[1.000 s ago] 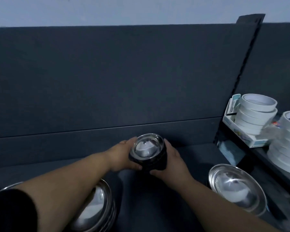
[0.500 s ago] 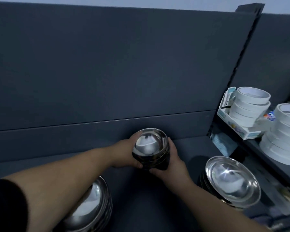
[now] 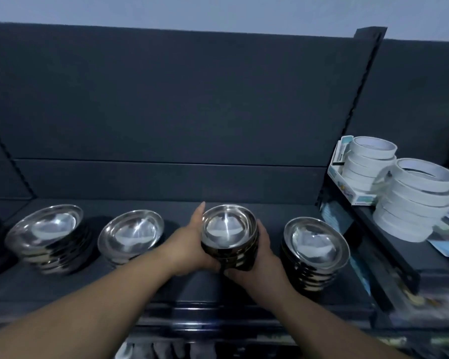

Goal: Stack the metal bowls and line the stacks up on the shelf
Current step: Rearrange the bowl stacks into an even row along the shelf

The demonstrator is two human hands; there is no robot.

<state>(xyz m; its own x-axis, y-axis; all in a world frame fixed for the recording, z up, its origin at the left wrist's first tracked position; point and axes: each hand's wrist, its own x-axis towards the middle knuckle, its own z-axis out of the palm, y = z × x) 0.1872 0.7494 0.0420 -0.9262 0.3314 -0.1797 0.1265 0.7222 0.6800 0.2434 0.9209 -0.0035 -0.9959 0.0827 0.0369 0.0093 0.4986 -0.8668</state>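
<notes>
The dark shelf [image 3: 166,288] runs across my view, backed by a dark panel [image 3: 166,99]. Four stacks of metal bowls sit in a row along it. The far-left stack [image 3: 47,237] is the widest and appears tilted. The second stack [image 3: 131,233] stands just to its right, also appearing tilted. The right-hand stack [image 3: 315,248] stands near the shelf's right end, apart from my hands. On the adjoining shelf to the right, two piles of white tape rolls [image 3: 415,200] rest, one behind the other.

Between the second and right-hand stacks is the small stack of bowls [image 3: 228,235] that I grip. My left hand [image 3: 189,244] is wrapped against its left wall, thumb low at the front, fingers extended along the far side. My right hand [image 3: 257,260] closes on its right wall, thumb under the front edge. Both hands are in firm contact with the stack. I cannot tell whether its base touches the shelf.
</notes>
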